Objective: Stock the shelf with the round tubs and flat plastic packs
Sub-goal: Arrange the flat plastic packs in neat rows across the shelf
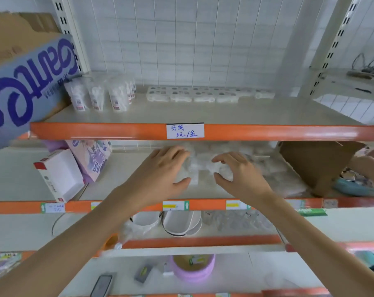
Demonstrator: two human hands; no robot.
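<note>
Packs point(203, 162) lie blurred on the middle shelf point(121, 168); left hand point(160, 170) presses them with straight fingers, thumb spread; right hand point(240, 175) curls fingers and thumb round one.

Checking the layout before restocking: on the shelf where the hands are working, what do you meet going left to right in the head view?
white box → purple pack → left hand → right hand → cardboard box
</note>
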